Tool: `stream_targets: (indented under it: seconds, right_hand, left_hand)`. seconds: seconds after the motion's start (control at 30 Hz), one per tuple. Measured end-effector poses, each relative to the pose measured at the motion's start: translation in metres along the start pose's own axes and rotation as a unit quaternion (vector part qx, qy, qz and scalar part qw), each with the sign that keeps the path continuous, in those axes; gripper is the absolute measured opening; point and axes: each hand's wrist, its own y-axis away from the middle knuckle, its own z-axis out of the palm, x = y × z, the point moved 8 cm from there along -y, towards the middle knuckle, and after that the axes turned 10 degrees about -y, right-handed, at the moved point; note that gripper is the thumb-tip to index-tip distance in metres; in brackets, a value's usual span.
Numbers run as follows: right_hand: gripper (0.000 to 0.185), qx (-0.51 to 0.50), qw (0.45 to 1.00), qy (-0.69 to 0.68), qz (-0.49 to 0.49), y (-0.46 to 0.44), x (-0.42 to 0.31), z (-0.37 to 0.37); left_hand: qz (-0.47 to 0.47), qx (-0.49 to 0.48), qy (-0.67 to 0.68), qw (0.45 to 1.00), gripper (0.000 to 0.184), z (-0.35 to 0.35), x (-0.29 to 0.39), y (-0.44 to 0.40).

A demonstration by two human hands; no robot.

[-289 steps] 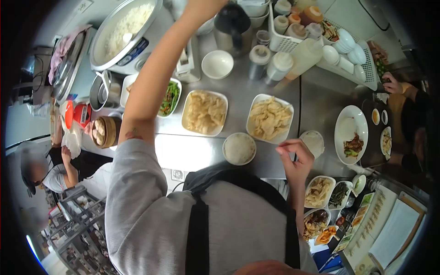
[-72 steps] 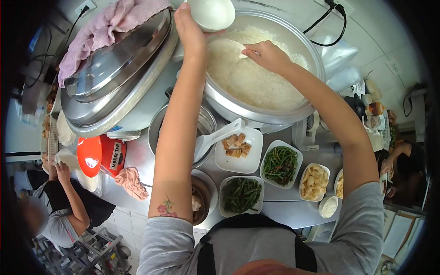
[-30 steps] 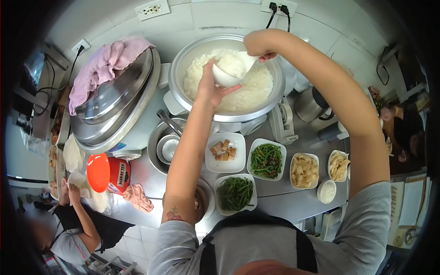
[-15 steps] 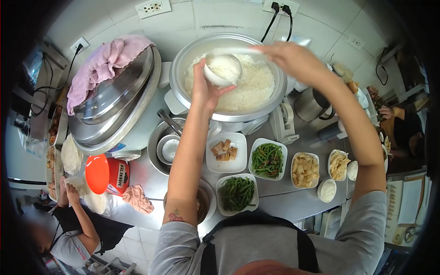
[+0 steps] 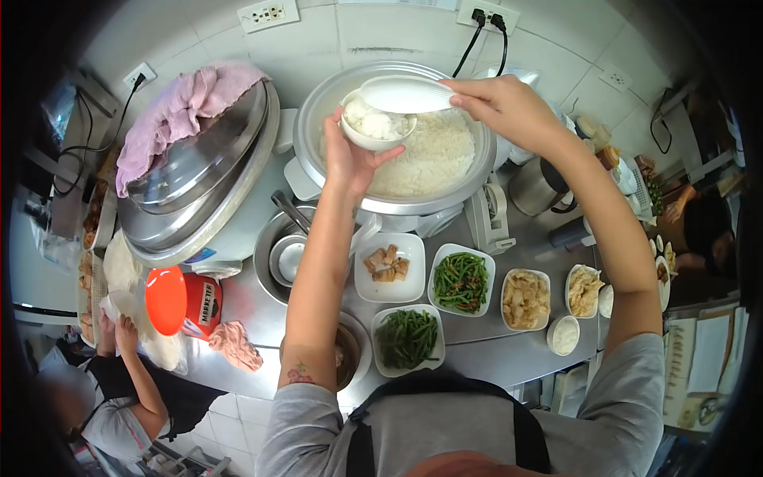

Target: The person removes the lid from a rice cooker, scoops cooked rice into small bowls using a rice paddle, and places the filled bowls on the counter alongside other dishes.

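Over the large rice cooker (image 5: 306, 119), my left hand (image 5: 347, 159) cups a white bowl (image 5: 373, 145) from its left and underside. White rice (image 5: 369, 123) fills the bowl. My right hand (image 5: 501, 107) grips the handle end of a white rice paddle (image 5: 405, 94). The paddle's blade lies over the bowl's far rim; whether it touches the rice there I cannot tell. Beneath both hands, the cooker holds a broad bed of cooked rice (image 5: 437, 159).
Square dishes of green beans (image 5: 462, 280), dark greens (image 5: 408, 338) and meat pieces (image 5: 387, 266) stand in front of the cooker. A tape dispenser (image 5: 489, 215) and steel jug (image 5: 536, 187) are right. Left are a metal lid (image 5: 199, 171), red container (image 5: 171, 302) and another person (image 5: 131, 405).
My right hand has brought the paddle from a blurred sweep down to the bowl's rim. The bowl has tilted and shifted slightly left. The person at left has lowered their hands a little.
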Motion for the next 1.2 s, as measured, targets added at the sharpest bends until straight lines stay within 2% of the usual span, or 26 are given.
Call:
stream_targets:
  seconds: [0.03,0.13,0.2,0.23,0.27,0.37,0.47,0.6,0.7,0.9,1.2]
  right_hand:
    - [0.03,-0.009,0.998,-0.045,0.033,0.002,-0.001,-0.003]
    - [0.033,-0.032,0.993,0.0,-0.112,0.007,-0.01,0.02]
    - [0.035,0.005,0.987,-0.157,0.028,-0.005,0.025,0.017]
    - [0.036,0.021,0.966,-0.237,0.099,-0.012,0.045,0.022]
    - [0.035,0.021,0.964,-0.236,0.118,-0.024,0.065,0.028]
    - [0.032,-0.015,0.986,-0.025,0.166,-0.05,0.134,0.083]
    - [0.031,0.054,0.99,0.118,0.064,-0.088,0.143,0.106]
    - [0.029,0.062,0.983,0.175,0.013,-0.127,0.133,0.119]
    - [0.029,-0.008,0.985,0.165,0.041,-0.128,0.13,0.148]
    - [0.028,-0.028,0.995,0.075,0.055,-0.116,0.133,0.158]
    - [0.027,-0.065,0.996,0.031,0.055,-0.096,0.102,0.164]
  left_hand:
    - [-0.004,0.009,-0.001,1.0,0.068,0.001,0.002,0.001]
    - [-0.001,0.024,-0.029,0.999,0.066,-0.006,0.006,-0.002]
    - [0.026,0.034,-0.063,0.997,0.066,-0.016,0.015,-0.012]
    - [0.049,0.049,-0.087,0.994,0.066,-0.029,0.027,-0.018]
    - [0.072,0.067,-0.115,0.988,0.066,-0.041,0.038,-0.023]
    - [0.114,0.107,-0.073,0.985,0.064,-0.064,0.06,-0.034]
    - [0.121,0.106,-0.014,0.987,0.064,-0.074,0.065,-0.044]
    - [0.125,0.094,0.025,0.987,0.063,-0.077,0.068,-0.045]
    - [0.129,0.093,0.022,0.987,0.067,-0.079,0.068,-0.047]
    - [0.147,0.083,0.05,0.984,0.067,-0.083,0.07,-0.049]
    - [0.154,0.08,0.018,0.985,0.069,-0.079,0.071,-0.048]
